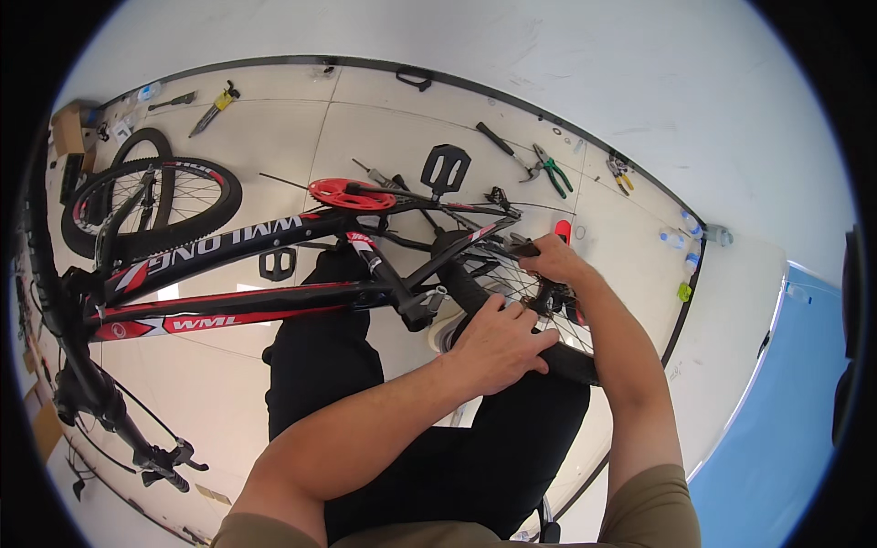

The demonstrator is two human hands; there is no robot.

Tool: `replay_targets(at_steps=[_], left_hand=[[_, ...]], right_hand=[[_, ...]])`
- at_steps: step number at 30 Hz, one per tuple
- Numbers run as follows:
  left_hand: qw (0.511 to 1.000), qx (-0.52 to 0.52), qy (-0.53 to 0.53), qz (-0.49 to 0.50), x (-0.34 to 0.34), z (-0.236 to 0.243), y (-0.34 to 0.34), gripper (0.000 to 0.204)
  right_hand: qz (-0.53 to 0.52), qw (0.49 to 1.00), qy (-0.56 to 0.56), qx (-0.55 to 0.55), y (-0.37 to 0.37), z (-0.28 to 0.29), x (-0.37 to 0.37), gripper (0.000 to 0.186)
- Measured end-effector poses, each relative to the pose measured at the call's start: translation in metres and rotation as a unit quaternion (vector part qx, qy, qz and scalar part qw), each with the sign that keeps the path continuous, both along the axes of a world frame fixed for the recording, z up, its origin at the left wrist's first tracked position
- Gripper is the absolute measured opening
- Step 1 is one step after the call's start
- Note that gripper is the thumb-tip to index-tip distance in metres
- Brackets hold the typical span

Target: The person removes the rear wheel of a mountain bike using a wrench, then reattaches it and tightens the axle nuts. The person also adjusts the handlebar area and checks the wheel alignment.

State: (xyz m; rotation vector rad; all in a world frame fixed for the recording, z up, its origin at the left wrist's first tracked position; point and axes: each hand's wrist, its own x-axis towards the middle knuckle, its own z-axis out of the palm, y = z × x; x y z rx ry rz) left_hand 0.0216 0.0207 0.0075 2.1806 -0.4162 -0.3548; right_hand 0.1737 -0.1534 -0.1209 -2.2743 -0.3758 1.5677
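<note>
A black and red bicycle frame (237,239) lies across my legs, with its handlebar end at the left. Its rear wheel (574,362) is tilted across my right thigh. My left hand (501,349) is wrapped over the near side of that wheel, gripping its black tyre with the fingers toward the spokes. Farther off, beside the hub, my right hand (557,259) is closed around a small dark metal part at the frame's rear end. The palm hides most of this part, so its exact kind cannot be told. A red chainring (352,194) and a black pedal (446,170) sit left of my right hand.
A loose wheel (219,205) lies at the left. Along the far wall are a hammer (498,142), green-handled pliers (552,170), yellow-handled pliers (621,175) and a yellow-and-black tool (216,110). Plastic bottles (692,263) stand near the right wall. Cardboard boxes (69,132) are at the far left.
</note>
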Motion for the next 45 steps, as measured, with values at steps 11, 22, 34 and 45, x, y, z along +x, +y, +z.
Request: replay_targets(at_steps=[11,22,34,45], left_hand=[[1.0,-0.02,0.0,0.018,0.008,-0.005,-0.001,0.04],[0.999,-0.035,0.02,-0.012,0.021,0.004,0.001,0.043],[0.998,-0.053,0.02,-0.008,0.02,0.004,0.003,0.043],[0.999,-0.034,-0.013,-0.009,0.014,0.002,-0.001,0.039]], right_hand=[[0.056,0.994,0.096,0.024,-0.066,0.076,0.014,0.027],[-0.106,0.97,-0.192,-0.106,-0.144,0.04,-0.018,0.024],[-0.276,0.899,-0.333,-0.065,-0.112,0.078,0.005,0.02],[-0.045,0.971,-0.225,-0.07,-0.056,0.231,-0.088,0.06]])
